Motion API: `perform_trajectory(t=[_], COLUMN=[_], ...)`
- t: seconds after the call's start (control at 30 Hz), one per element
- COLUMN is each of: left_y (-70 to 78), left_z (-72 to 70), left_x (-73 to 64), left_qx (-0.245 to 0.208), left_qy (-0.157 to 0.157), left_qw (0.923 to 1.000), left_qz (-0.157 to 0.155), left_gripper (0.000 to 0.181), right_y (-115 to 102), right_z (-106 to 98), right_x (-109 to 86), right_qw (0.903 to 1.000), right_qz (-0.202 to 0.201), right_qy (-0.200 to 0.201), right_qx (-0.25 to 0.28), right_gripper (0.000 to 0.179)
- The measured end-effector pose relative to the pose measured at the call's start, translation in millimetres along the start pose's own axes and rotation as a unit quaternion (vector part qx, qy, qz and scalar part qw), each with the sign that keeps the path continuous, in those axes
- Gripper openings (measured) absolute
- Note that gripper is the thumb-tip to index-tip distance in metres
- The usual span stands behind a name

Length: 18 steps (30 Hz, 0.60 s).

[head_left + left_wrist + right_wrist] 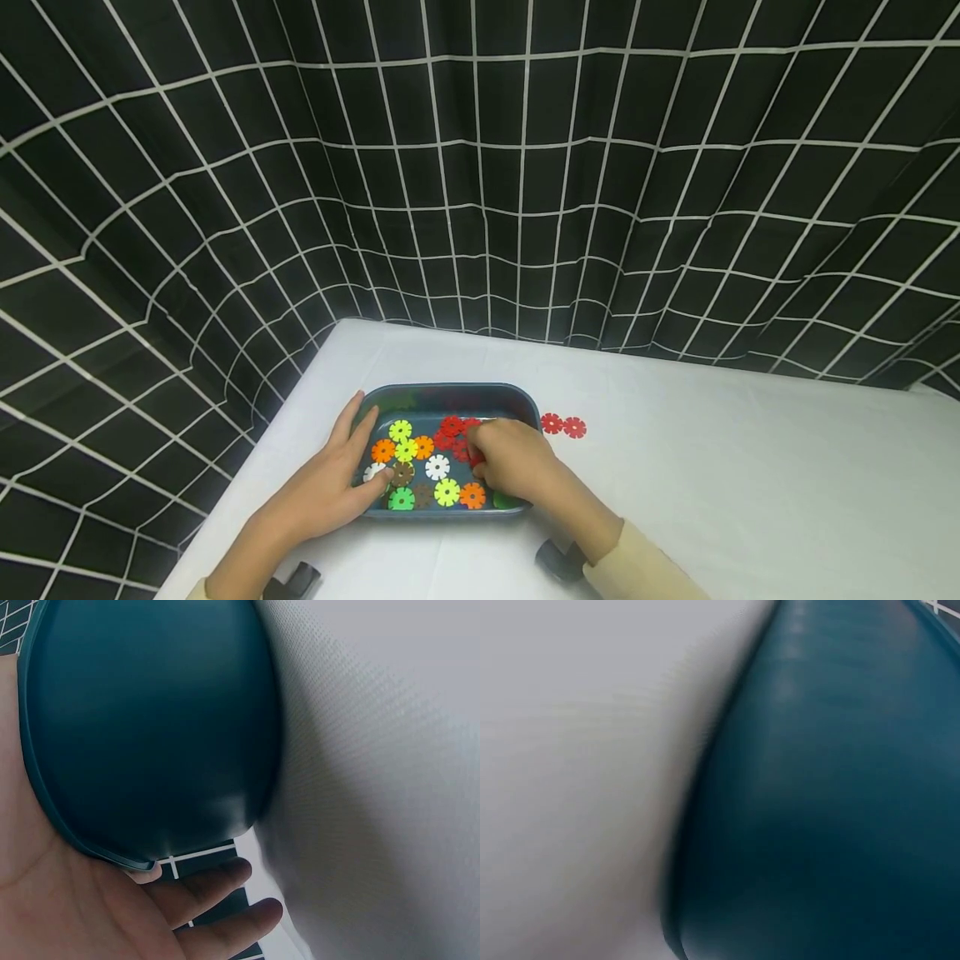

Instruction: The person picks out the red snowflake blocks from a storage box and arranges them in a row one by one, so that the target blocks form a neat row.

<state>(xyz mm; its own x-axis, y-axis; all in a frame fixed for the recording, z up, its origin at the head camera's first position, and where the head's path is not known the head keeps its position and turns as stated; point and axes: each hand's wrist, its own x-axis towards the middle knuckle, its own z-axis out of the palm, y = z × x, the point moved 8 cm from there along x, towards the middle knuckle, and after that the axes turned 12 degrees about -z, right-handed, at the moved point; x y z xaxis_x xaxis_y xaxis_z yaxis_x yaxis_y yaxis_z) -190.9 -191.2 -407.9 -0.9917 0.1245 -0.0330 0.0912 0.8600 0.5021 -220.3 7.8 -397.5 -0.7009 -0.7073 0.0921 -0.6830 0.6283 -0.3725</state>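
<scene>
In the head view, a dark teal tray (450,514) holds notched plastic discs in several colours. My left hand (330,479) rests across the tray's left end, its fingers fairly straight and the thumb over the rim by a brown disc (402,473). The left wrist view shows the palm against the rim and two fingers (225,930) extending outside it. Inside the tray's right part, my right hand (513,458) has curled fingers and pinches a red disc (475,457), partly hidden by the hand. More red discs (451,427) lie beside it.
Two red discs (562,425) lie on the white tablecloth (712,467) just right of the tray. Yellow, orange, white and green discs (401,498) are spread inside the tray. A black curtain with white grid lines (525,183) stands behind and left of the table.
</scene>
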Motion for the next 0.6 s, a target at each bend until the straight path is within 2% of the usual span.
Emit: perform_trajectory(t=[0.1,0.33,0.47,0.6], left_y=[-1.0,-1.2,-0.8,1.7], left_z=[0.6,-0.5,-0.5,-1.1], left_x=[0.3,0.9,0.4,-0.7], left_qx=[0.0,0.0,0.001,0.0], left_qy=[-0.001,0.006,0.002,0.002], left_qw=[1.0,1.0,1.0,1.0], left_qz=[-0.004,0.003,0.001,0.002], left_gripper=[0.083,0.082,0.082,0.081], right_y=[0,2,5,8], right_z=[-3,-13,-16,-18], right_x=[-0.6,-0.7,-1.6,-2.6], right_qw=[0.9991,0.9874,0.9783,0.9675], right_qz=[-0.012,-0.041,-0.038,-0.037], right_qy=[0.028,0.097,0.112,0.106], right_qx=[0.029,0.118,0.17,0.227], right_gripper=[0.017,0.024,0.024,0.013])
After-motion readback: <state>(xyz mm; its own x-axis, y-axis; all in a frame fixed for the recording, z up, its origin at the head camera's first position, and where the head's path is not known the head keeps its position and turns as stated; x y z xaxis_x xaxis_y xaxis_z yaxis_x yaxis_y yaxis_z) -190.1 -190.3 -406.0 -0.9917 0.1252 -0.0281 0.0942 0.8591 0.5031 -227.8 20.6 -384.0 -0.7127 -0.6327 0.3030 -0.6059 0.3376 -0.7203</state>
